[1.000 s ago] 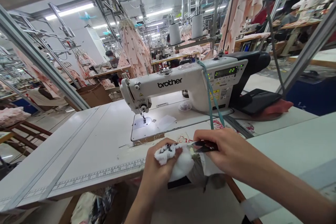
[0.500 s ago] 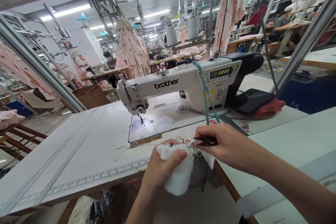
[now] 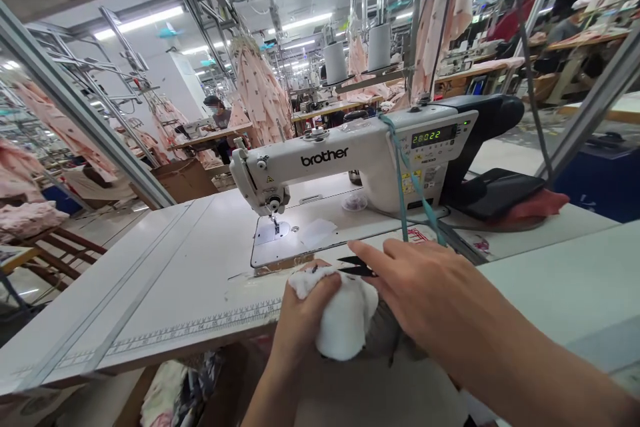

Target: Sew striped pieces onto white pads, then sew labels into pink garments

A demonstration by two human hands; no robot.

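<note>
With its thumb pressed on top, my left hand [image 3: 303,310] is closed around a white fluffy piece [image 3: 343,327], which I hold up at the near edge of the white table [image 3: 160,267]. Curled around dark snips [image 3: 357,268], my right hand [image 3: 420,283] keeps their blades slightly parted, pointing left just over the piece's upper edge; whether the blades touch it I cannot tell. Grey cloth [image 3: 387,330] hangs beside the piece, below my right hand.

Along the table's front runs a printed ruler scale [image 3: 225,323]. Beyond my hands stands a white sewing machine [image 3: 325,167] with a lit needle area, a green-lit display [image 3: 434,137] and a teal strap [image 3: 401,180] draped over its body. Red cloth [image 3: 543,205] lies at its right end. Behind it I see two thread cones [image 3: 335,65], hanging pink patterned fabric [image 3: 260,97], a cardboard box [image 3: 183,181] and, farther back, a person [image 3: 220,117] at another machine.
</note>
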